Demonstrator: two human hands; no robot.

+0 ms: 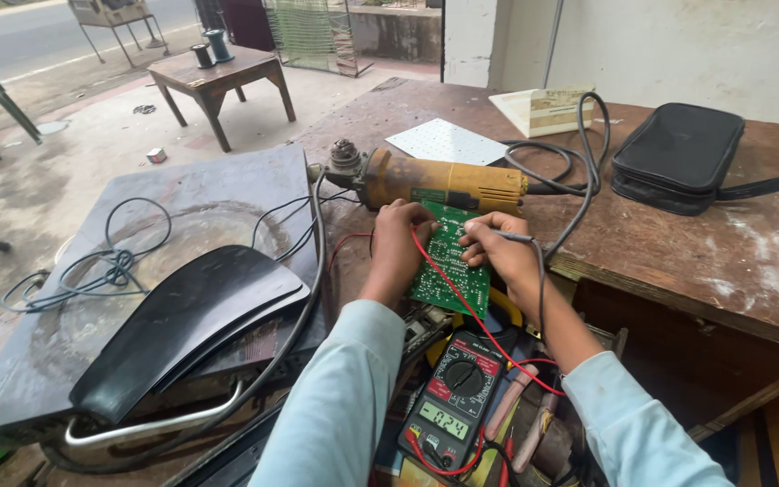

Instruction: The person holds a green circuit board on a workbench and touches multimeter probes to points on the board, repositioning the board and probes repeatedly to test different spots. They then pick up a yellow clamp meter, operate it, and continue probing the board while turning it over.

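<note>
A green circuit board (448,266) lies between my hands, in front of a yellow angle grinder (439,183). My left hand (398,243) grips the board's left edge and pinches the red probe lead (462,298) against it. My right hand (498,248) holds a black probe (514,236) with its tip on the board's upper right. Both leads run down to a black and red multimeter (453,397) with a lit display, lying below my forearms.
A black zip pouch (678,153) and a white perforated panel (448,142) sit on the wooden bench. At left lies a dark flat appliance (182,216) with a curved black cover (182,316) and loose cables. A small wooden table (218,77) stands outside.
</note>
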